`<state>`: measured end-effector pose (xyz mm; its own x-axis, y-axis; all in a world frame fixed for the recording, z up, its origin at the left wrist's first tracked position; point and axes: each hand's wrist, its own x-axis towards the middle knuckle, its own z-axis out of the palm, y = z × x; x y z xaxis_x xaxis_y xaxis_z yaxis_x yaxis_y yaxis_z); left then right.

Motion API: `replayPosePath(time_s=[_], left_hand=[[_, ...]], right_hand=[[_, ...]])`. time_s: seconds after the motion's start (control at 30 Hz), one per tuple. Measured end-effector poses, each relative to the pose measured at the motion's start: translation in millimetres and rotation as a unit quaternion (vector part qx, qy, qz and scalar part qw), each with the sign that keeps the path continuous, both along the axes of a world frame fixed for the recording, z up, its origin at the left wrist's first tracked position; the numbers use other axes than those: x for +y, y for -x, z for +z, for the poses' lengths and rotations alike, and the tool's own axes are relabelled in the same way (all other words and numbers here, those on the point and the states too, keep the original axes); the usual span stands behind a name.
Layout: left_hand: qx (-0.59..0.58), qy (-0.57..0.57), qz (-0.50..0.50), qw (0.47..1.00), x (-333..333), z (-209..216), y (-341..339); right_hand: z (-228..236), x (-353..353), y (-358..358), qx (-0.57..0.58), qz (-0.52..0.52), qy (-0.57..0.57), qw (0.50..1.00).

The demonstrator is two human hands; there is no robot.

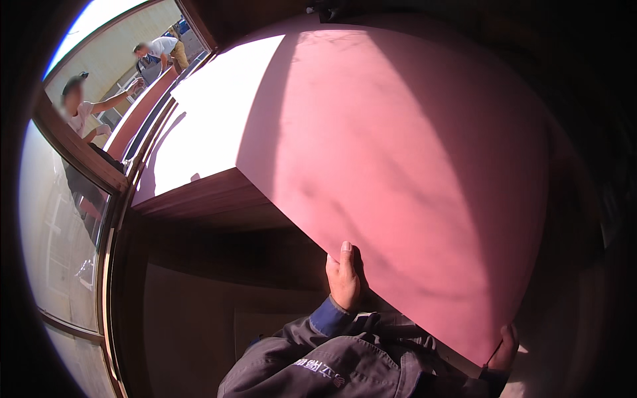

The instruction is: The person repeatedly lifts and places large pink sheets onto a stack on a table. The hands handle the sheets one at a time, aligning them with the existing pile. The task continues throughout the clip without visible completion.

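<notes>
A large, flat pink sheet (358, 146) fills the middle of the view, slanting from the far side down toward me. My left hand (344, 284) is closed on its near edge, thumb lying on top and the other fingers hidden underneath. At the near right corner, in shade, my right hand (506, 348) grips the same sheet; its fingers are mostly hidden. Beneath the sheet's left side lies another pink surface with a thick layered front edge (199, 190), its top washed out by sunlight. Whether it is a stack of such sheets, I cannot tell.
A brown-framed opening (86, 156) with a glass pane (63, 229) stands on the left. Outside it, one person in a cap (79, 109) reaches toward a reddish board (142, 109), and another person (162, 50) bends over farther back. Deep shadow covers the right side.
</notes>
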<state>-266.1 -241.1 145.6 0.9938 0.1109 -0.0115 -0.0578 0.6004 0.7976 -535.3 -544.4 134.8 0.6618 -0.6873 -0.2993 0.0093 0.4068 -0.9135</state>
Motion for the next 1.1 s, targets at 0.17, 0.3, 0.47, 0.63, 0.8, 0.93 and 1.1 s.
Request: replayPosePath(time_s=[0.17, 0.3, 0.47, 0.63, 0.8, 0.93, 1.1], left_hand=[[-0.019, -0.171, -0.084, 0.982, -84.9, -5.9, 8.2], [0.031, -0.188, -0.164, 0.968, -96.2, -1.8, -13.6], [-0.010, -0.175, -0.159, 0.972, -80.1, 0.6, -57.0], [-0.088, -0.178, -0.127, 0.972, -80.0, -8.1, -157.7], [-0.085, -0.167, -0.155, 0.970, -79.8, -14.8, -291.1], [-0.120, -0.140, -0.135, 0.974, -100.9, -10.7, -324.2], [0.010, -0.083, -0.370, 0.925, -110.1, -28.4, -278.5]], right_hand=[[-4.5, -56.2, 28.1, 0.090, -0.176, 0.004, 0.980], [-14.2, -56.8, 29.4, 0.097, -0.207, -0.012, 0.974], [-10.7, -11.8, 23.0, 0.085, -0.238, -0.027, 0.967], [-14.4, 31.1, -57.8, 0.039, -0.189, -0.080, 0.978], [-19.6, 60.6, -181.0, -0.067, -0.096, -0.025, 0.993], [-18.1, 55.9, -264.1, -0.094, -0.066, -0.009, 0.993], [-29.1, 29.4, -341.2, -0.111, -0.061, -0.049, 0.991]])
